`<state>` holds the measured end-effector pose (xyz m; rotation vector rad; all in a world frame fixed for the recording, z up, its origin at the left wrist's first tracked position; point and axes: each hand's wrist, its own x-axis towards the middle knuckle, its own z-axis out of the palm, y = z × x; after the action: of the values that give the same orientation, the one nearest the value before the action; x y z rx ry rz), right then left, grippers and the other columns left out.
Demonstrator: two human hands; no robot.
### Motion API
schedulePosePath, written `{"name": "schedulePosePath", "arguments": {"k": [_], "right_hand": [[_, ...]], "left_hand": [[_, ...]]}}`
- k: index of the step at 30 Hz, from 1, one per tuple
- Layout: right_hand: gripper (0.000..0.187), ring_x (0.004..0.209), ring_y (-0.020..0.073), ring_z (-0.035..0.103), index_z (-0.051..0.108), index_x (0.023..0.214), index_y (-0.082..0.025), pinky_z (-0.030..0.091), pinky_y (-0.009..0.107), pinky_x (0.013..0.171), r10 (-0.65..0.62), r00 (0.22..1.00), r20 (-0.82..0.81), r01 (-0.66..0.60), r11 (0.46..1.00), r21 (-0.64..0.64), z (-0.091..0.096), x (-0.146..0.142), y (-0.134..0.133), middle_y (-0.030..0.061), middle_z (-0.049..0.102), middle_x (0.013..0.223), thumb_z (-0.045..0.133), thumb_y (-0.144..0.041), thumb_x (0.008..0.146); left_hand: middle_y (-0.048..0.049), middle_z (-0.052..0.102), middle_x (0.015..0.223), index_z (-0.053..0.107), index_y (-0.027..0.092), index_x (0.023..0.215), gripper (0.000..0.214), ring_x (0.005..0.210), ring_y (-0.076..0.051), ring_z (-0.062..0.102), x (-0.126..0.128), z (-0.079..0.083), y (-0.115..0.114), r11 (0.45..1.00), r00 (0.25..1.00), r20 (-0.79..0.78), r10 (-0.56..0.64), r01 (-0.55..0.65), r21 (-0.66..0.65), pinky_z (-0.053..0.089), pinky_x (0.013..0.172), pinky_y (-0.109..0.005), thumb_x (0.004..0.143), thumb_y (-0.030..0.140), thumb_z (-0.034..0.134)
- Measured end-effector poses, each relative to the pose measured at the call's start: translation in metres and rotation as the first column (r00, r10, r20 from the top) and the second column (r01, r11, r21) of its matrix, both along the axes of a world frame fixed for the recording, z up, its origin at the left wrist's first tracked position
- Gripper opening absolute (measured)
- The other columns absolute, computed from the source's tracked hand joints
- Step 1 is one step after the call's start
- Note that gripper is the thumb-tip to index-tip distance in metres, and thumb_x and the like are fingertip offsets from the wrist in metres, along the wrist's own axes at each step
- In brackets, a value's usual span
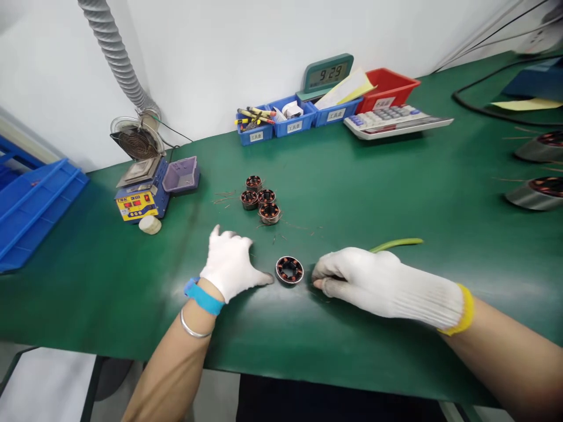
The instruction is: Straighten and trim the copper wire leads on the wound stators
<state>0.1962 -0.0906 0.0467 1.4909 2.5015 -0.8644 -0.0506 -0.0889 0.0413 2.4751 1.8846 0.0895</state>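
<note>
At your far left, blue trays (35, 199) sit at the edge of the green surface (396, 176). A grey ribbed hose (116, 55) comes down the wall behind them. Below the hose stands a small blue and yellow heating unit (141, 196), with a purple tray (181, 174) touching its right side and a white round piece (150, 224) just in front of it.

Your left hand (231, 264), gloved in white, lies palm down on the surface with the fingers spread and nothing in it. Its thumb tip reaches up to the left edge of a single wound stator (289, 270), which lies flat between your two hands. Behind it, well apart, four more stators (260, 198) sit bunched together with wire scraps around them.

Your right hand (356, 278) rests just right of the single stator, fingers curled under, fingertips on the surface close to the stator's rim. A green strip (396, 242) sticks out from behind this hand; you cannot tell whether the hand grips it.

Along the back wall stand blue bins (290, 120), a clock (328, 73), a red bin (387, 87) and a calculator (396, 119). Two larger stators (536, 193) lie at the far right.
</note>
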Motion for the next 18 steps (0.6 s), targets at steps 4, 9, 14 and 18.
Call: {"name": "schedulePosePath", "arguments": {"k": [4, 9, 14, 18], "right_hand": [[0.028, 0.084, 0.0247, 0.069, 0.074, 0.092, -0.028, 0.040, 0.032, 0.062, -0.010, 1.000, -0.003, 0.010, 1.000, -0.021, 0.004, 0.000, 0.001, 0.0023, 0.076, 0.094, 0.047, -0.037, 0.090], [0.026, 0.085, 0.0239, 0.070, 0.074, 0.097, -0.029, 0.039, 0.029, 0.060, -0.126, 0.985, -0.118, 0.122, 0.992, -0.042, 0.008, -0.007, 0.000, 0.0009, 0.077, 0.095, 0.054, -0.043, 0.087], [0.028, 0.083, 0.0227, 0.069, 0.074, 0.090, -0.029, 0.035, 0.029, 0.058, -0.211, 0.970, -0.121, 0.219, 0.973, 0.064, 0.000, -0.015, -0.002, 0.0000, 0.077, 0.093, 0.047, -0.035, 0.090], [0.026, 0.086, 0.0221, 0.069, 0.074, 0.091, -0.030, 0.040, 0.030, 0.064, -0.289, 0.938, -0.193, 0.307, 0.949, 0.068, -0.007, -0.021, -0.001, -0.0022, 0.076, 0.095, 0.049, -0.035, 0.090]], "left_hand": [[-0.0259, 0.060, 0.135, 0.064, 0.009, 0.130, 0.104, 0.136, -0.051, 0.045, -0.022, 0.013, 0.000, 0.994, 0.995, 0.025, 0.093, -0.094, 0.050, 0.021, 0.119, -0.069, 0.044, 0.061, 0.089], [-0.0200, 0.039, 0.159, 0.038, 0.014, 0.153, 0.127, 0.145, -0.042, 0.038, 0.002, 0.012, -0.017, 0.975, 0.918, 0.341, -0.205, 0.223, -0.016, 0.036, 0.120, -0.054, 0.046, 0.053, 0.093], [-0.0105, 0.074, 0.099, 0.072, 0.017, 0.101, 0.043, 0.097, -0.033, 0.069, 0.041, -0.013, -0.021, 0.985, 0.932, 0.346, -0.106, 0.145, -0.090, 0.054, 0.090, -0.045, 0.068, 0.044, 0.081], [-0.0067, 0.072, 0.088, 0.072, 0.020, 0.087, 0.035, 0.086, -0.030, 0.067, 0.043, -0.017, -0.017, 0.988, 0.940, 0.329, -0.085, 0.122, -0.093, 0.053, 0.078, -0.039, 0.066, 0.046, 0.084]]}}
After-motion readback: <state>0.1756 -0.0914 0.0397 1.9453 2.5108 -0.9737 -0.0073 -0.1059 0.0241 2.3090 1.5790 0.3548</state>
